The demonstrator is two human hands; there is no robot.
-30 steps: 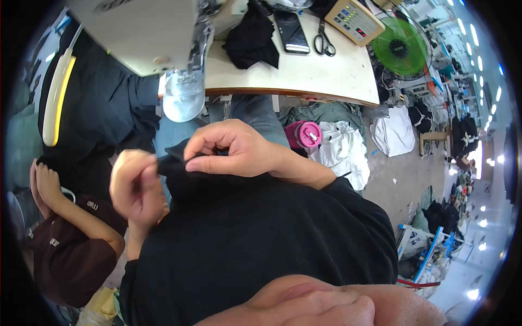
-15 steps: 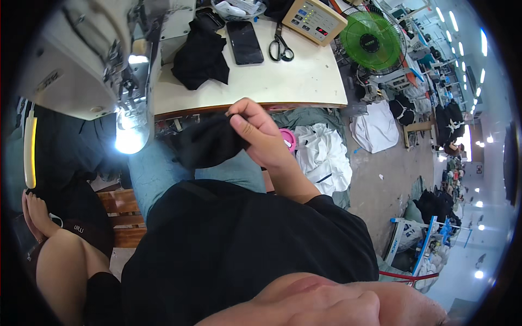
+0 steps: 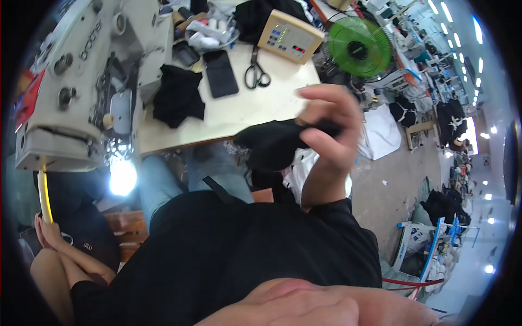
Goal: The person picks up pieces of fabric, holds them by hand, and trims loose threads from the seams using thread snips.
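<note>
- One sewing machine (image 3: pixel 81 81), off-white and bulky, fills the upper left of the frame, its lamp glaring just below it; it stands on the pale work table (image 3: pixel 239 117) that runs across the upper middle.
- The step in hand looks like a transfer: a small piece of black fabric (image 3: pixel 272 144) is lifted clear of the lap and carried at centre right, over the table's front edge and not touching it.
- The right hand (image 3: pixel 331 130) is the one doing the carrying. Its thumb and forefinger are pinched closed on the fabric's right end, while the other fingers fan loosely open above it.
- The left hand does not show anywhere in the frame, so I cannot tell whether it is open or closed.
- The fabric itself is matt black, soft and crumpled, hanging in a bunched fold to the left of the pinch; its edges and any seam are too dark to make out.
- The next move, by my reckoning, calls for a place to put the piece down flat, probably on bare table near the folded black cloth (image 3: pixel 178 98) by the machine, and a second hand to spread it.
- Smaller items lie in the upper middle: a dark phone (image 3: pixel 220 73), black-handled scissors (image 3: pixel 255 73) and a beige control box (image 3: pixel 289 37).
- A green fan (image 3: pixel 359 50) stands at the upper right.
</note>
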